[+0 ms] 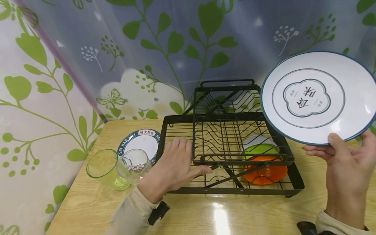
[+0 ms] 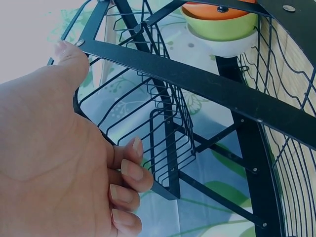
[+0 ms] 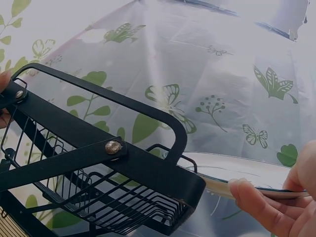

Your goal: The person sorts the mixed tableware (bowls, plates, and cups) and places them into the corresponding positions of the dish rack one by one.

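My right hand (image 1: 349, 166) pinches the near rim of a white plate (image 1: 352, 94) with a dark teal edge and a printed centre. The plate is held up in the air to the right of a black two-tier dish rack (image 1: 235, 191), tilted so its face shows in the head view. At the rack's left side, my left hand (image 1: 176, 166) grips the frame of the upper tier; the left wrist view shows its fingers (image 2: 131, 170) curled round the edge. Orange (image 1: 265, 171), green (image 1: 261, 149) and white (image 1: 255, 141) bowls sit in the lower tier's right part.
Left of the rack, a smaller plate with a dark patterned rim (image 1: 124, 140) lies on the wooden table (image 1: 249, 215). A green-tinted glass (image 1: 101, 164) and a clear glass (image 1: 133, 166) stand close beside it. A leaf-patterned curtain (image 1: 182, 71) hangs behind.
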A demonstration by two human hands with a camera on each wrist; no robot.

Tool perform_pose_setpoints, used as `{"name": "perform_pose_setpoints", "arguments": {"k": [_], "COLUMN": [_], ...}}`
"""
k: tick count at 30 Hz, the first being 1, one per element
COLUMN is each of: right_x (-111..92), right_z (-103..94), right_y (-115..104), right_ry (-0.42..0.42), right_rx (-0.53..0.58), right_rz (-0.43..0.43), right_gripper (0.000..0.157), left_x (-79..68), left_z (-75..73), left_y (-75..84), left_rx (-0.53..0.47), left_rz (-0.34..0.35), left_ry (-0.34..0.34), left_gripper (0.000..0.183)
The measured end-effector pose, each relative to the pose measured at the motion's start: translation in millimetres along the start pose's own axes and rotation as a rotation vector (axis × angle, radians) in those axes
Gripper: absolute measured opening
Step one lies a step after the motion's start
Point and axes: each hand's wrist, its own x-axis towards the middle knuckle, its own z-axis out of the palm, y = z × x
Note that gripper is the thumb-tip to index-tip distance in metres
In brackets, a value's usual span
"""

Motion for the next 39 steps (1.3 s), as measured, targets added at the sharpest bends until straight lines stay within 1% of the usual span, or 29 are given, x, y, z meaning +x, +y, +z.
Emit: {"name": "perform_pose_setpoints", "arguments": {"k": [6, 12, 14, 20, 25, 32, 35, 37, 39], "right_x": [-2, -3, -4, -4, -5, -6, -6, -7, -7], "right_z": [3.4, 5.4, 5.9, 8.8, 11.6, 13.7, 13.7, 13.8, 14.2], "right_y": [0, 0, 0, 1, 2, 3, 3, 3, 3], "right_ry": [-0.051, -0.092, -0.095, -0.085, -0.094, -0.113, -0.108, -0.104, -0.1], "right_rx": [-0.055, -0.085, -0.098, -0.187, -0.193, -0.142, -0.159, -0.192, -0.192], "right_rz": [-0.039, -0.079, -0.085, -0.094, -0.106, -0.133, -0.141, -0.145, -0.142], "right_gripper": [0.045, 0.044, 0.043, 0.044, 0.043, 0.044, 0.044, 0.043, 0.042], "left_x": [1.0, 1.6, 1.6, 1.2, 0.2, 0.2, 0.3, 0.5, 0.4], "left_z": [-0.8, -1.5, -1.4, -0.8, -0.8, -0.9, -0.3, 0.3, 0.2], "left_y": [0.5, 0.8, 0.7, -0.4, -0.9, -1.1, -1.1, -1.1, -1.2], "left_rx": [0.007, 0.024, 0.022, 0.0, -0.007, -0.028, -0.042, -0.048, -0.051], "left_rz": [0.0, 0.0, 0.002, 0.007, 0.003, -0.002, 0.0, -0.003, 0.003], "left_ry": [-0.008, -0.003, -0.001, 0.004, 0.001, -0.001, -0.001, -0.002, -0.008], "left_gripper": [0.1, 0.104, 0.104, 0.1, 0.103, 0.104, 0.103, 0.104, 0.104]}}
